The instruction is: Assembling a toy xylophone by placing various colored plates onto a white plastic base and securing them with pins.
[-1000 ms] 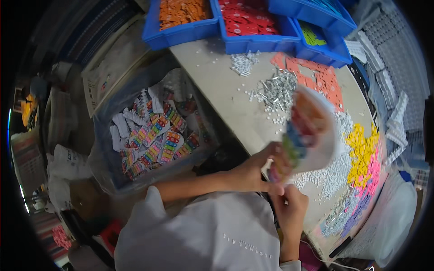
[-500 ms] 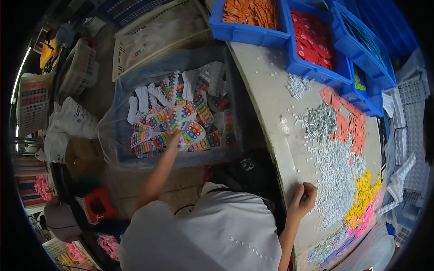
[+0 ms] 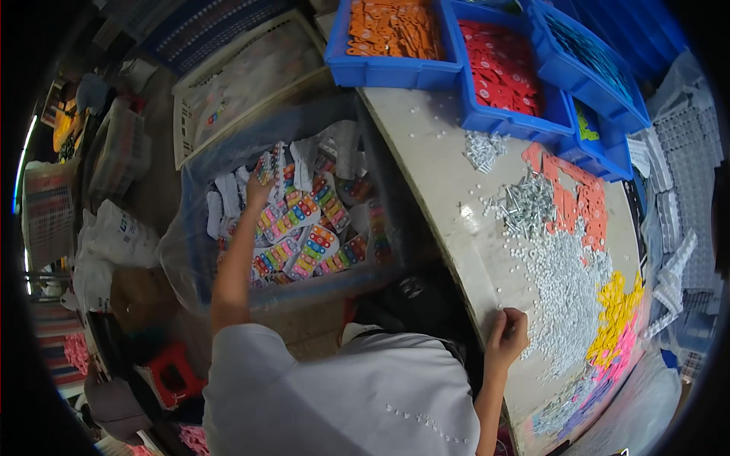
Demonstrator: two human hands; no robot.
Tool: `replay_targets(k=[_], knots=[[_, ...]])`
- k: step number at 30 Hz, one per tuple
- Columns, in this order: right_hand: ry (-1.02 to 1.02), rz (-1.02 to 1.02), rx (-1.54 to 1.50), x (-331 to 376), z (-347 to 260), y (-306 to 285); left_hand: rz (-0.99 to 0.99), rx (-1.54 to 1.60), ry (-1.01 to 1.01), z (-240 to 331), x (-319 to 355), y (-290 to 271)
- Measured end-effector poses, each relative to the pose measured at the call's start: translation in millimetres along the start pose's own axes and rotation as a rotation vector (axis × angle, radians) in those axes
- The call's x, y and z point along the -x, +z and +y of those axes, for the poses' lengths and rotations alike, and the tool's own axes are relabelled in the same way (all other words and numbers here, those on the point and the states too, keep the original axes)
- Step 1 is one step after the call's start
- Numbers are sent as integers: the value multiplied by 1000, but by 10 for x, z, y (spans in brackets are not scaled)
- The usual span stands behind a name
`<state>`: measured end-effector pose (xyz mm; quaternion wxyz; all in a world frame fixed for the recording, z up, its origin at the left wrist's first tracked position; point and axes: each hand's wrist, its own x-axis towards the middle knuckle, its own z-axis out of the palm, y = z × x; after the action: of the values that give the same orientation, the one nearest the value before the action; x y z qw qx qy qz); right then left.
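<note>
My left hand (image 3: 259, 191) reaches into a large blue crate (image 3: 304, 292) lined with clear plastic. Its fingers close on the lower end of a colourful toy xylophone (image 3: 265, 166) leaning among the others. A pile of toy xylophones (image 3: 315, 243) with rainbow bars and white bases fills the crate, some face up, some turned over. My right hand (image 3: 508, 338) rests at the near edge of the worktable (image 3: 433, 175), fingers curled in. Whatever it may hold is hidden. Beside it spreads a heap of small white and silvery parts (image 3: 566, 304).
Blue bins of orange pieces (image 3: 399, 30), red pieces (image 3: 502, 68) and teal pieces (image 3: 589, 53) line the table's far end. Metal pins (image 3: 526, 205), coral pieces (image 3: 579, 197) and yellow pieces (image 3: 612, 319) lie on the table. A red stool (image 3: 173, 376) and white sacks (image 3: 122, 235) stand left.
My left hand has moved away and to the left within the crate, from the middle of the pile to the leaning xylophone. The right hand stays curled at the table edge. The view has shifted slightly.
</note>
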<state>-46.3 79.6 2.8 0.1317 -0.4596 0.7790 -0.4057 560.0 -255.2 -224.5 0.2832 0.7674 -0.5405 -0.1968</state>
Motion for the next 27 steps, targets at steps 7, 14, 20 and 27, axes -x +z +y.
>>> replay_targets(k=[7,14,20,27], knots=[[-21,71,31,19,109,-160,-45,427,782,3476,2115,654],[-379,134,243,-446,3,-626,-317,471,1469,4418,3325,850],[-190,343,523,-1105,807,-1724,-640,416,1548,4741,3856,1097],[158,748,523,-2134,2810,-3223,-675,346,1370,4664,3812,1185]])
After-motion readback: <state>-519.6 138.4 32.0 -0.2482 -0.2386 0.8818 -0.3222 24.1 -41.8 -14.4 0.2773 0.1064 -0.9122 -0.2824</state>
